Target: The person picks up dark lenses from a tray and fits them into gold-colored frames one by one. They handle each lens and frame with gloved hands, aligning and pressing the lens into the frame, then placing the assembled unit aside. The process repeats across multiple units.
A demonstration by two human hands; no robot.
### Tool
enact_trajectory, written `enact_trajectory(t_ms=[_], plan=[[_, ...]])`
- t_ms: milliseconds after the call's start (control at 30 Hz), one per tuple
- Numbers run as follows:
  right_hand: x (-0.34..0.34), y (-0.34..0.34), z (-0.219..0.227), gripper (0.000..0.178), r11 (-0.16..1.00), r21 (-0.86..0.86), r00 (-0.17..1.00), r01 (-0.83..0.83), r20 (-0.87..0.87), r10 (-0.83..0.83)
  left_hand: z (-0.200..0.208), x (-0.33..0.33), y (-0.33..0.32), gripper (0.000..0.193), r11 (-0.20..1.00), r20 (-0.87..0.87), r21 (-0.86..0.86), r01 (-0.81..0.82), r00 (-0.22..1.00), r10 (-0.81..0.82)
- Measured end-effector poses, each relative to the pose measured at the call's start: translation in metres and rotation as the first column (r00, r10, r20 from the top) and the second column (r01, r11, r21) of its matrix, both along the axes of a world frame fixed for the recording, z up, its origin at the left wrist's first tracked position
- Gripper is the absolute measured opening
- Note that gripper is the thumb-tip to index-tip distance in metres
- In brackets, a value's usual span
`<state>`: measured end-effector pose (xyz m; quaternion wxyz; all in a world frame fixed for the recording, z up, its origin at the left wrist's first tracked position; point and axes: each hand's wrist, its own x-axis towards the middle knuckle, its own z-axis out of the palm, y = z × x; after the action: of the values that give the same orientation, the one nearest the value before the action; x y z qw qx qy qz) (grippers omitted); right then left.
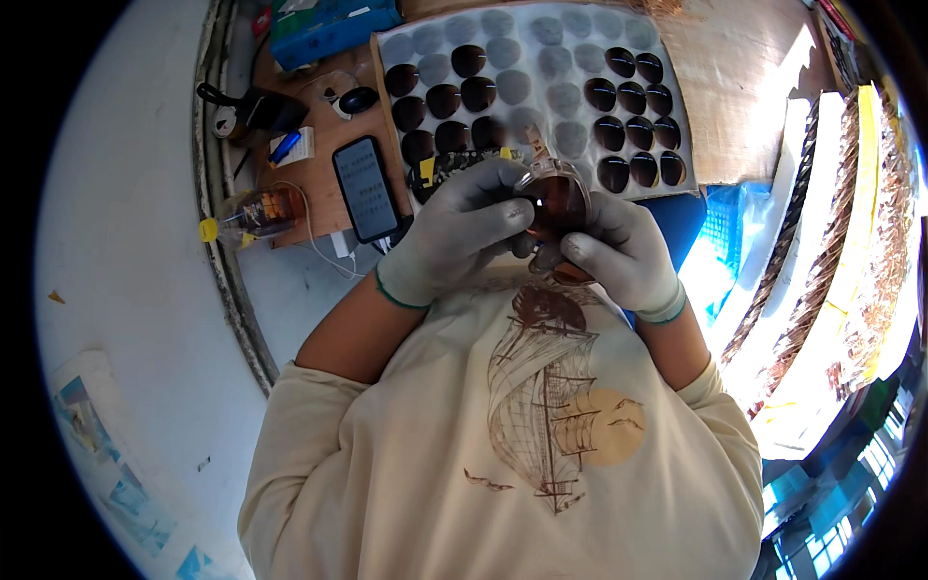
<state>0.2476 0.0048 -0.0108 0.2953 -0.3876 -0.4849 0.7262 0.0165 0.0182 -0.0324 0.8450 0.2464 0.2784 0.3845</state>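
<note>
In front of my chest, both hands are closed on a pair of sunglasses (561, 205) with a clear frame and brown lenses. My left hand (462, 230), in a grey-coated glove, pinches the frame on the left, its thumb at the lens edge. Gloved the same way, my right hand (623, 249) grips the right side with thumb and fingers. One lens faces up; the other part, lower down, is partly covered by my fingers. Just beyond lies a lens tray (539, 108) with rows of round spots, many bearing dark brown lenses (631, 98).
Left of the tray are a phone (367, 189) with a cable, a bottle with a yellow cap (257, 215), a blue lighter (285, 148) and a dark mug (271, 108). A blue box (329, 31) sits behind them. Long trays of brown frame parts (822, 242) stand at the right.
</note>
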Motion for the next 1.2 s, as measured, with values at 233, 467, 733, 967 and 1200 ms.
enact_trajectory(t_ms=[233,467,733,967,1200], plan=[[-0.022,-0.013,0.002,0.027,0.978,-0.092,0.982,0.186,-0.025,-0.189,-0.006,-0.009,-0.006,0.023,0.987,-0.262,0.162,0.009,0.964,0.034],[-0.022,-0.017,0.002,0.027,0.977,0.158,0.976,0.144,0.141,-0.167,0.006,-0.008,-0.011,0.020,0.945,-0.458,0.322,0.061,0.884,0.099],[-0.010,-0.014,-0.012,0.026,0.987,0.105,0.990,0.125,0.055,-0.132,0.023,-0.001,-0.011,0.013,0.805,-0.496,0.582,0.117,0.835,0.238],[-0.003,0.000,-0.011,0.032,0.916,0.389,0.979,-0.096,0.204,0.016,0.032,0.000,-0.009,0.013,0.733,-0.507,0.662,0.154,0.812,0.288],[-0.011,-0.003,-0.016,0.034,0.917,0.399,0.985,-0.005,0.161,-0.065,0.023,-0.008,-0.005,0.023,0.844,-0.488,0.517,0.144,0.859,0.152]])
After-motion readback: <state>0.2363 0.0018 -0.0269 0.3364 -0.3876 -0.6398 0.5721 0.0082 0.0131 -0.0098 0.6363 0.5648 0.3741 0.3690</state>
